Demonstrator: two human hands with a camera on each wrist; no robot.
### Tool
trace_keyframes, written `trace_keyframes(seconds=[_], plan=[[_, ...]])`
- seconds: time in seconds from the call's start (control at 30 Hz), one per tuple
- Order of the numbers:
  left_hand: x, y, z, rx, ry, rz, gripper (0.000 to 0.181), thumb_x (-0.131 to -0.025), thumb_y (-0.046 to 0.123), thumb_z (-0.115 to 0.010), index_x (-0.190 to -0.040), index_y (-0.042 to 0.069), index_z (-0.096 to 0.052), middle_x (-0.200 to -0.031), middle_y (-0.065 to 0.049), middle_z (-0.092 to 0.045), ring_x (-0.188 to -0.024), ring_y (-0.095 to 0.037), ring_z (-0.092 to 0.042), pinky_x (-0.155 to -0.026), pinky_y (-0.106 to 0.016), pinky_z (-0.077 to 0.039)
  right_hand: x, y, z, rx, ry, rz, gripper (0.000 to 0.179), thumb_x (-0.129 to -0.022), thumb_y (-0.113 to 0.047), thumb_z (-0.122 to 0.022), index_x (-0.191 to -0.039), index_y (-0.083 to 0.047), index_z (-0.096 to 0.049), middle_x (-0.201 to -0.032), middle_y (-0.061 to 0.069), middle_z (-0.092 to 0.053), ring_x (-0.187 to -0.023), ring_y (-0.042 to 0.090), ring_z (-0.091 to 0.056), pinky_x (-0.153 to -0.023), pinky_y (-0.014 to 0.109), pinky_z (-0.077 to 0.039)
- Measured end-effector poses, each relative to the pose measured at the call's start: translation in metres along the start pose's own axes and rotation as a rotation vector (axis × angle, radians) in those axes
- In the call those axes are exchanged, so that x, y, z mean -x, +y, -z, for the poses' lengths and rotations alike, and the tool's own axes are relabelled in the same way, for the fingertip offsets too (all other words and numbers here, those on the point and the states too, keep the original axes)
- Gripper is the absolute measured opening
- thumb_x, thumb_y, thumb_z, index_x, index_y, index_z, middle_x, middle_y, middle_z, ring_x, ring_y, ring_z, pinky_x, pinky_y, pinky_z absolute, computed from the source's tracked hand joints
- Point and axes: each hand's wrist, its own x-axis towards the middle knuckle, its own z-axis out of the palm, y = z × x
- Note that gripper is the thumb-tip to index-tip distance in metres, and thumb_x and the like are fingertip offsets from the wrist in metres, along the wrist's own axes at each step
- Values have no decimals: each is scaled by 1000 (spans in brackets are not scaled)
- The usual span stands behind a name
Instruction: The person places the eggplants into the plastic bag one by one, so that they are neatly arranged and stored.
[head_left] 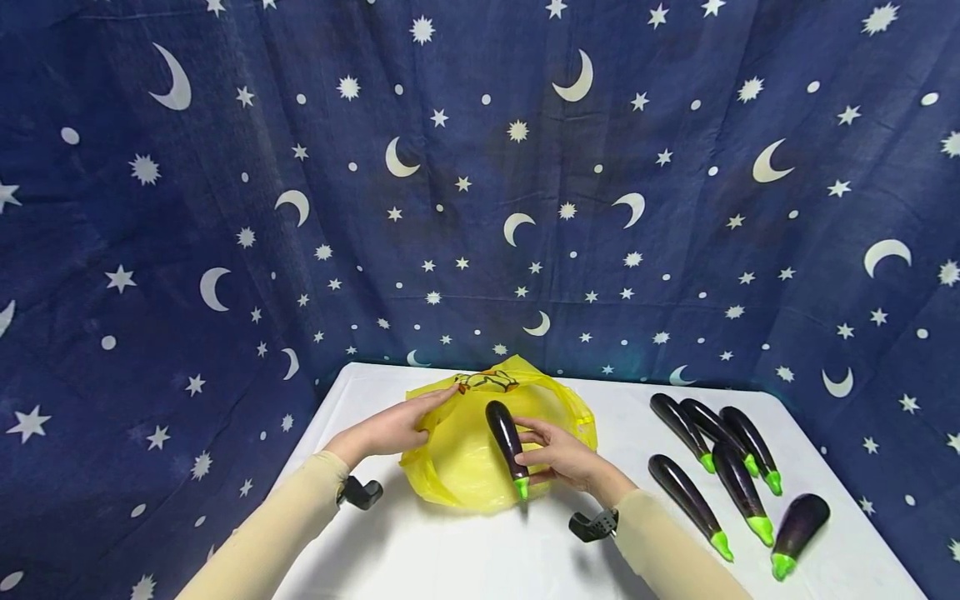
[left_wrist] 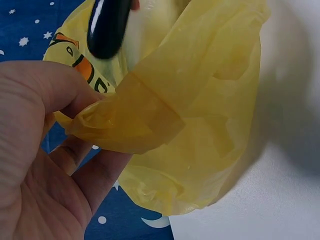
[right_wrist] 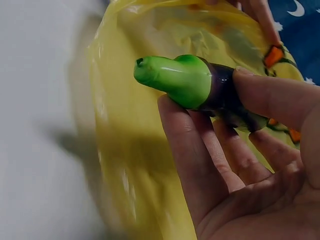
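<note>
A yellow plastic bag [head_left: 468, 458] with a black and orange print lies on the white table, its mouth spread wide. My left hand [head_left: 396, 427] pinches the bag's left edge between thumb and fingers; the left wrist view shows the folded rim [left_wrist: 125, 120] in that grip. In my right hand [head_left: 562, 456] is a dark purple eggplant [head_left: 504, 437] with a green stem end, held in front of the bag's opening. The right wrist view shows thumb and fingers around the eggplant [right_wrist: 225, 95] near its green cap [right_wrist: 185, 82].
Several more eggplants [head_left: 686, 500] lie on the right side of the white table [head_left: 420, 550], their green ends toward the front. A dark blue cloth [head_left: 465, 183] with moons and stars hangs behind the table and along its sides.
</note>
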Motion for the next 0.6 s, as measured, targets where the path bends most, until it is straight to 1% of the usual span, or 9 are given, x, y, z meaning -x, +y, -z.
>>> trace_keyframes(seconds=[0.17,0.23,0.33,0.47,0.6], plan=[[0,-1,-1,-4,3,-11,88,-87,-6,-56,-165,20,-23,-167,-2,-28,-151,-20,-27,-120,-41,-27,-26,0,-19,-7,-38,-3,79,-91,-4,-74,-159,-9,-34,-147,21,-51,-107,32,-69,-80,49,-59],[1,-1,-1,-2,9,-22,88,-87,-7,-55,-165,19,-23,-167,-3,-28,-151,-21,-28,-119,-43,-27,-37,0,-26,-5,-40,-8,79,-91,-4,-74,-159,-8,-35,-147,21,-51,-106,33,-69,-80,49,-59],[2,-1,0,8,14,-27,88,-87,-7,-56,-165,17,-24,-167,-4,-28,-150,-22,-28,-119,-44,-28,-53,1,-37,1,-36,-18,79,-90,-3,-74,-158,-7,-35,-146,20,-53,-105,33,-70,-79,48,-60],[3,0,0,22,5,-5,89,-87,-7,-57,-165,21,-23,-167,1,-26,-151,-18,-26,-119,-42,-28,-70,3,-49,23,-17,-43,81,-89,-4,-76,-159,-7,-35,-144,18,-55,-104,30,-70,-77,45,-60],[4,2,0,26,3,7,90,-87,-7,-57,-165,24,-23,-167,4,-25,-151,-16,-25,-119,-41,-28,-82,3,-58,34,0,-64,81,-89,-5,-76,-159,-8,-35,-142,18,-56,-105,29,-69,-78,45,-60]])
